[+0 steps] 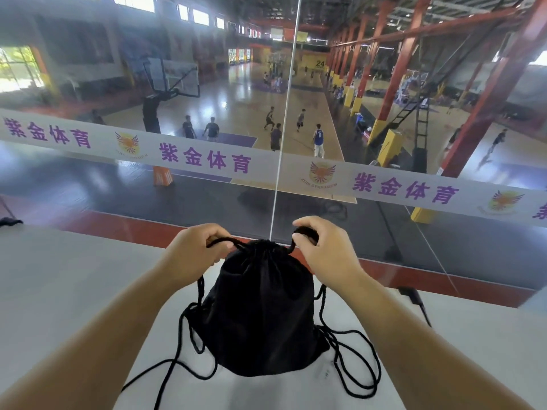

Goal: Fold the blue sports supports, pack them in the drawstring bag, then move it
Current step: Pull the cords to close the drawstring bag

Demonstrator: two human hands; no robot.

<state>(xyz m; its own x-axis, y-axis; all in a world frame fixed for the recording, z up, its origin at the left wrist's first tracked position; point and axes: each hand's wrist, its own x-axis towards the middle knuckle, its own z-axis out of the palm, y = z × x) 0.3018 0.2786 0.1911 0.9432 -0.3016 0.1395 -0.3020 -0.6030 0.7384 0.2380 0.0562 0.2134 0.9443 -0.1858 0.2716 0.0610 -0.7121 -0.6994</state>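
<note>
1. I see the black drawstring bag (262, 306) on the white ledge (74, 285), mouth cinched, facing the glass (384, 232).
2. Left hand (192, 255): fingers curled tight on the cord (220, 241).
3. Right hand (322, 250): fingers closed on the other cord end.
4. Supports not visible.

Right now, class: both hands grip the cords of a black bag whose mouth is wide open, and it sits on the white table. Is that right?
Not quite. The head view shows the bag with its mouth cinched shut, gathered at the top, not wide open. The rest holds: the left hand and the right hand each grip the cords, and the bag sits on the white table.
</note>
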